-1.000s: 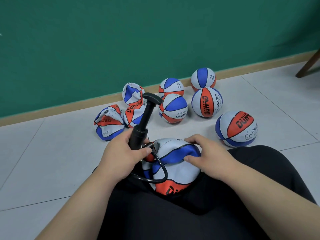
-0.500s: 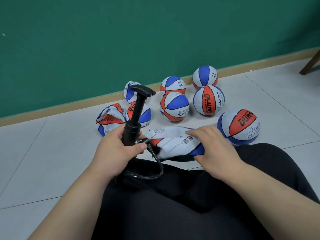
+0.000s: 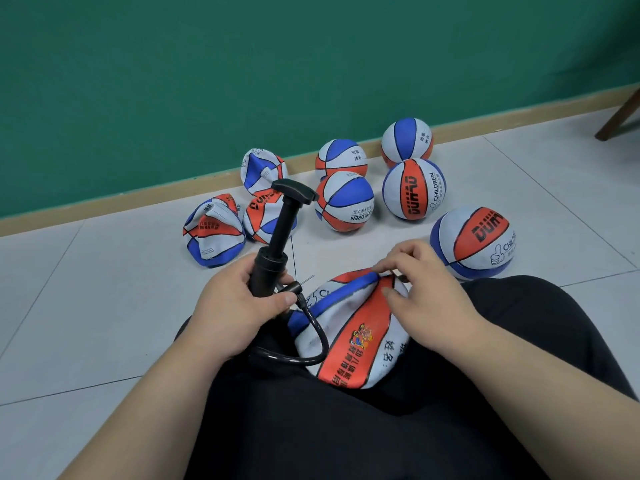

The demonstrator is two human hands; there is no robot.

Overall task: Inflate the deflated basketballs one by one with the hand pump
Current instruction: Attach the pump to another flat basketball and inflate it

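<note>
Where the left hand [image 3: 239, 313] wraps the pump [image 3: 277, 244], I cannot see the lower barrel; the lap ball [image 3: 349, 334] sinks its near edge into black trousers [image 3: 346, 427], and a furniture leg [image 3: 620, 116] is cut off at the right edge. Item: lap ball, limp, on the thighs, just right of the pump; right hand [image 3: 426, 292] grips its far fold, thumb on the orange panel. Hose [image 3: 311, 344] loops across it; needle [image 3: 306, 280] bare, just beside the left thumb. Count: one pump; five round balls [image 3: 414, 188] on the floor [image 3: 86, 306]; three limp balls [image 3: 213, 230] beside them, near the green wall [image 3: 207, 81].
</note>
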